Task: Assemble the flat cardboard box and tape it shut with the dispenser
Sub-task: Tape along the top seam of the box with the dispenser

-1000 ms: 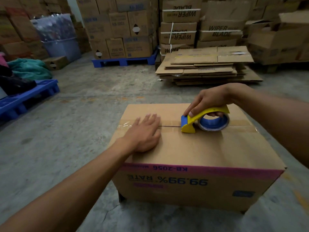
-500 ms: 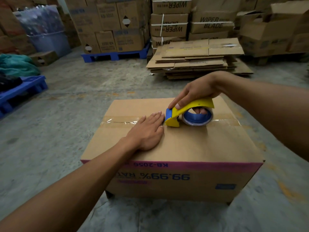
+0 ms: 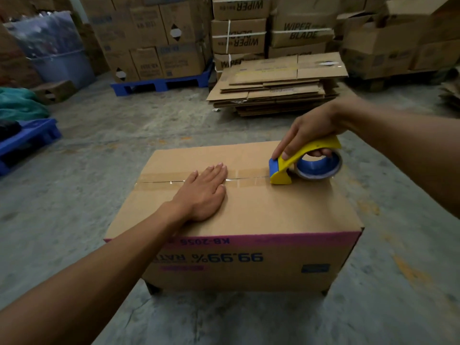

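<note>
An assembled cardboard box [image 3: 261,207] with a pink band and upside-down blue print stands on the concrete floor in front of me. Clear tape [image 3: 159,180] runs along its top seam from the left edge to the dispenser. My left hand [image 3: 204,192] lies flat on the top, fingers straight, over the taped seam. My right hand [image 3: 308,135] grips the yellow and blue tape dispenser [image 3: 298,163], which sits on the seam near the box's right end. Its blue roll faces me.
A stack of flat cardboard sheets [image 3: 276,85] lies on the floor behind the box. Stacked cartons [image 3: 239,33] on a blue pallet [image 3: 161,83] line the back. Another blue pallet [image 3: 27,138] and green cloth [image 3: 20,105] are at the left.
The dispenser has slid to the right along the seam, away from my left hand, leaving more tape laid behind it. My left hand stays pressed flat on the box.
</note>
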{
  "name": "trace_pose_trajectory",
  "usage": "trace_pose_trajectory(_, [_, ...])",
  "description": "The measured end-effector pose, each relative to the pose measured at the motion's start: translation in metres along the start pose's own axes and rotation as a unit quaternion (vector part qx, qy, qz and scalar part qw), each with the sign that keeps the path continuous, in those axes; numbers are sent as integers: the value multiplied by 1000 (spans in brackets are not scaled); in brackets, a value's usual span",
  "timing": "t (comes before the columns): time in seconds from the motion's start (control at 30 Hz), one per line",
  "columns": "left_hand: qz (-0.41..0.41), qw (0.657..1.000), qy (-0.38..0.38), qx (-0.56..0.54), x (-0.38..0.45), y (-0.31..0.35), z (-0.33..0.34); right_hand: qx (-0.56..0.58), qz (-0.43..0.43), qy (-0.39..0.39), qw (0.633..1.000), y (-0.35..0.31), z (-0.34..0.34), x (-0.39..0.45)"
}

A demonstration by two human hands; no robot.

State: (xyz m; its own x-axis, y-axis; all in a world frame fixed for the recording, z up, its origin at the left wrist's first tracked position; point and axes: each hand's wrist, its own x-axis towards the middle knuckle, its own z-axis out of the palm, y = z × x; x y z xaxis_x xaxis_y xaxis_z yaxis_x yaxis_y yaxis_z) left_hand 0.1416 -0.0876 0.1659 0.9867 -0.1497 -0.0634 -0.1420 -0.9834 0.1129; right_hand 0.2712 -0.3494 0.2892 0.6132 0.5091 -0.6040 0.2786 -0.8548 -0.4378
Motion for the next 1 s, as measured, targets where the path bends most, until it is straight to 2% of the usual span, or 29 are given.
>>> trace_pose_trajectory(0.07, [-4, 1000, 7, 6, 0, 11, -4, -13, 6, -4, 1000, -4, -3, 3])
trace_pose_trajectory(0.2, [67, 998, 1, -17, 13, 60, -4, -55, 20, -7, 998, -19, -4, 11])
trace_pose_trajectory(0.3, [59, 997, -2, -49, 27, 81, 3, -72, 24, 3, 997, -24, -4, 12])
trace_pose_trajectory(0.53, [52, 998, 7, -44, 31, 76, 12, 24, -6, -5, 1000, 14, -2, -4])
trace_pose_trajectory(0.77, [52, 998, 7, -39, 30, 77, 10, 42, 55, 22, 997, 60, -12, -48])
trace_pose_trajectory(0.9, [34, 999, 6, -20, 30, 84, 5, -17, 54, 29, 998, 47, -14, -40])
trace_pose_trajectory(1.0, [78, 997, 0, -22, 35, 116, 0, -52, 67, 17, 996, 30, -20, -34])
